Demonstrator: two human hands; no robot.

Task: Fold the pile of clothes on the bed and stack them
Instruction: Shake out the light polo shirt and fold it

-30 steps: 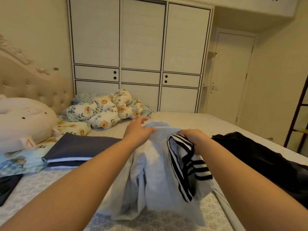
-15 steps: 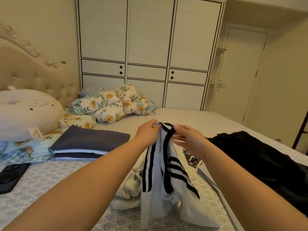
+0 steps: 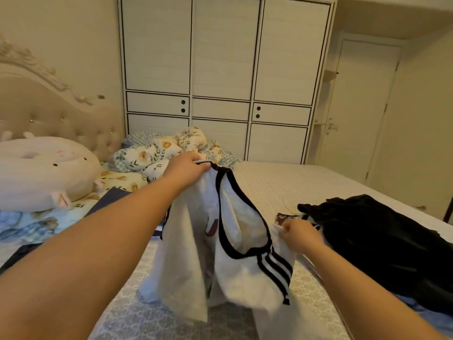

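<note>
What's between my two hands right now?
In the head view, the white garment with black trim stretches between the left hand and right hand; both grip it.

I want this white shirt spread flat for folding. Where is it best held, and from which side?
Hold the white shirt along its black-trimmed top edge, one hand at each end, coming from above. The left hand already pinches the far end high; the right hand grips the near end lower. Since the body hangs below that edge, levelling both grips would probably let it drape flat onto the bed.
</note>
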